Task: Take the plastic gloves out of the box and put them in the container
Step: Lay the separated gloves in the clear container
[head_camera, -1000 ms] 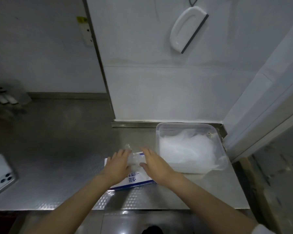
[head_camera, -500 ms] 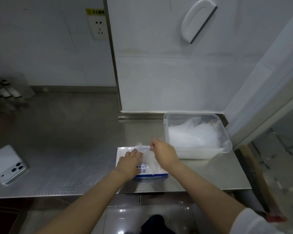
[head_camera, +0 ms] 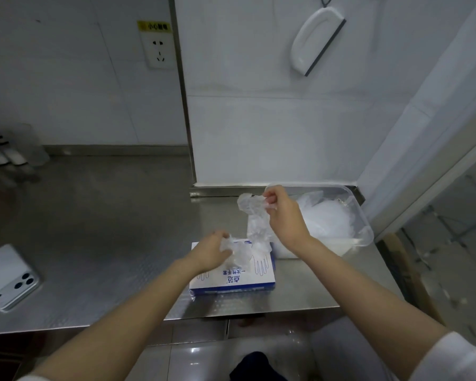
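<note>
A white and blue glove box [head_camera: 242,276] lies flat on the steel counter near its front edge. My right hand [head_camera: 282,215] pinches a clear plastic glove [head_camera: 254,220] and holds it up above the box, its lower end still trailing into the opening. My left hand [head_camera: 212,250] rests on the box top, fingers curled on crumpled plastic gloves [head_camera: 235,251] at the opening. A clear plastic container [head_camera: 364,215] stands just right of the box, holding a pile of gloves [head_camera: 327,218].
A white phone [head_camera: 7,276] lies face down at the counter's left front. Bottles [head_camera: 0,152] stand at the far left. A wall corner, a socket [head_camera: 158,52] and a hanging white scraper [head_camera: 316,41] are behind. The counter ends right of the container.
My right hand has risen from the box and moved toward the container, drawing a glove out. My left hand has stayed on the box at its opening.
</note>
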The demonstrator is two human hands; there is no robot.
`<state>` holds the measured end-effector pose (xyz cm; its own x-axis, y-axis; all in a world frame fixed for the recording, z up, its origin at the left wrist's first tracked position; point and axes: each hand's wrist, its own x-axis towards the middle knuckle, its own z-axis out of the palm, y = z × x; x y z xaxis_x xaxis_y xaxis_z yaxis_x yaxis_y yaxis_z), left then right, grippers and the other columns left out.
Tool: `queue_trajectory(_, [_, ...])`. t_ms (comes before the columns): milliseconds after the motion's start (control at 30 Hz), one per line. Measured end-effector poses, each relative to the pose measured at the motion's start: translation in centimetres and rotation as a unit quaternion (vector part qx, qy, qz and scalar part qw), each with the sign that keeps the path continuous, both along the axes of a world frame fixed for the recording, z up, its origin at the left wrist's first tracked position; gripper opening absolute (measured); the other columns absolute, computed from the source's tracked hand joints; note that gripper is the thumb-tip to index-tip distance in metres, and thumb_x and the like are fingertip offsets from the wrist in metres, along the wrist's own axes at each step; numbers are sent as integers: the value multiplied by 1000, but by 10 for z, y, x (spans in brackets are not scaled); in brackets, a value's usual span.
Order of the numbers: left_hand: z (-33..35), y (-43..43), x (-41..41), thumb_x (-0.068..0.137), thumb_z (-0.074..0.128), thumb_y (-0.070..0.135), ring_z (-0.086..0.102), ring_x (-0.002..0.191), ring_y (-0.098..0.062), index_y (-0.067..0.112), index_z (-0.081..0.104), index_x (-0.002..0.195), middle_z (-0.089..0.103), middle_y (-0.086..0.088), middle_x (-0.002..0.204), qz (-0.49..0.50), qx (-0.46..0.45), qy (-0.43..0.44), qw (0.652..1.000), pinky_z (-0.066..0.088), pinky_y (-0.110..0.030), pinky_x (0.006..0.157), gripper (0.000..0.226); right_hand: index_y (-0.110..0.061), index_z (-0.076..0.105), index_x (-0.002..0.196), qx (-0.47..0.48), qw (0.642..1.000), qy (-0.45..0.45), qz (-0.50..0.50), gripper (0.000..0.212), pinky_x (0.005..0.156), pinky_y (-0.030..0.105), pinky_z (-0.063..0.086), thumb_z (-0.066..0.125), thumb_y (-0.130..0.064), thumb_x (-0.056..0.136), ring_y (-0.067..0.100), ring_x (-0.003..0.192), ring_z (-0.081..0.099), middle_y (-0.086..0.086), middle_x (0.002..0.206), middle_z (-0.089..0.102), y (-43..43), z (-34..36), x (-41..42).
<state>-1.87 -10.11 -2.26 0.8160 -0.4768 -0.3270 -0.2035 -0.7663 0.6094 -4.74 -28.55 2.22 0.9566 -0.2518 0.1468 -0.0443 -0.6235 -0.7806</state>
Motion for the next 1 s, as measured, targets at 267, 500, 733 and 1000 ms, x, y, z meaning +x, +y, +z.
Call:
queue_trajectory(267, [60, -33, 24, 75, 80, 21, 26, 137, -11, 17, 13, 150, 28, 4, 148, 33, -217, 58, 974, 28, -22, 102, 101, -22, 47, 113, 41, 988, 16, 146, 42, 72, 16, 49, 50, 10, 86, 10, 80, 58, 3, 91, 61, -6, 17, -2])
queue_trajectory(500, [74, -56, 42, 81, 69, 8, 49, 56, 1, 17, 57, 81, 56, 5, 67, -53, -154, 51, 985, 37, -13, 55, 15, -26, 47, 113, 54, 986, 43, 153, 47, 68, 8, 43, 64, 5, 81, 8, 83, 56, -6, 97, 61, -33, 31, 6])
queue_trajectory(733, [80, -70, 65, 88, 65, 12, 56, 66, -11, -2, 60, 93, 59, -8, 82, 28, -190, 76, 978, 47, -15, 58, 16, -21, 57, 84, 13, 988, 107, 110, 22, 63, 7, 40, 70, -3, 81, 12, 74, 52, -3, 79, 58, -84, 29, 18])
queue_trajectory(1000, [78, -97, 76, 84, 68, 4, 62, 60, -10, 6, 50, 119, 60, -15, 92, 138, -255, 119, 950, 48, -15, 49, 40, 1, 52, 114, 163, 979, 108, 53, 32, 59, 9, 48, 61, 9, 85, 15, 73, 56, -1, 79, 54, -121, 27, 21])
